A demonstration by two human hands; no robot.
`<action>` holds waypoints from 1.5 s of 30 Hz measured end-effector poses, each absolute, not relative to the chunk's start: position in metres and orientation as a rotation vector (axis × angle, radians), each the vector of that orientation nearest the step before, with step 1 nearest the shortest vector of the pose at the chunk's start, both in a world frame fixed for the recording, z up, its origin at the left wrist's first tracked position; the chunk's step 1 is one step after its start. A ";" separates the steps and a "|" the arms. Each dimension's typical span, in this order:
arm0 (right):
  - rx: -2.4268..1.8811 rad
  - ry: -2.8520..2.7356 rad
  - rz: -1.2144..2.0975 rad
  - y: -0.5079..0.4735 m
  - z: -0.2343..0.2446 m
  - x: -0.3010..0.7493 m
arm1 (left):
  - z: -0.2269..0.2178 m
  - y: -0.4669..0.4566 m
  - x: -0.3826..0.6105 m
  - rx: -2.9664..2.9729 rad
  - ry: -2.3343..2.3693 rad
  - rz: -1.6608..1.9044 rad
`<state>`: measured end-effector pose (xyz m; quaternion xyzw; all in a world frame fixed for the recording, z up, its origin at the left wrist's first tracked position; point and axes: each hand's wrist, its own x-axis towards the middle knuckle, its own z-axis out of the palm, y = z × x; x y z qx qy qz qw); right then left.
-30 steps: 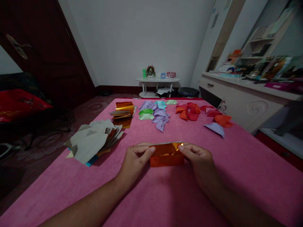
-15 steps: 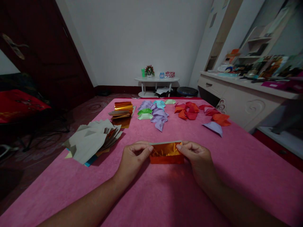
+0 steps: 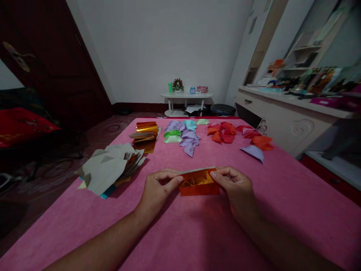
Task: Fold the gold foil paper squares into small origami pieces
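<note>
A sheet of shiny orange-gold foil paper (image 3: 199,187), folded along its far side, is held between my two hands just over the pink table cover. My left hand (image 3: 160,188) pinches its left end between thumb and fingers. At the other end, my right hand (image 3: 235,186) pinches the upper right corner, thumb on top. A pale strip shows along the paper's far edge. Left of my hands lies a loose stack of whitish paper sheets (image 3: 105,167), and behind it a pile of gold foil paper (image 3: 146,137).
Folded purple papers (image 3: 189,141) and green ones (image 3: 172,139) lie beyond my hands. Red and orange folded papers (image 3: 225,131) are farther right, near a single purple folded piece (image 3: 253,152). A white side table (image 3: 186,95) stands by the wall, and a white dresser (image 3: 293,120) at right.
The foil paper's far edge has tilted slightly, its right end a little higher. Both hands keep their pinch and have barely moved.
</note>
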<state>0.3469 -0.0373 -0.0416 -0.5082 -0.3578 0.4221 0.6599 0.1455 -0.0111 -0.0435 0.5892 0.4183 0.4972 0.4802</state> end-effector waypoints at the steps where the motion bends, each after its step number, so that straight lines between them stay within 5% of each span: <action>1: -1.143 -0.805 0.955 -0.037 -0.041 0.347 | -0.044 -0.011 0.146 1.435 1.020 1.214; 45: -1.082 -0.828 1.044 -0.035 -0.039 0.354 | -0.038 -0.009 0.148 1.519 1.030 1.173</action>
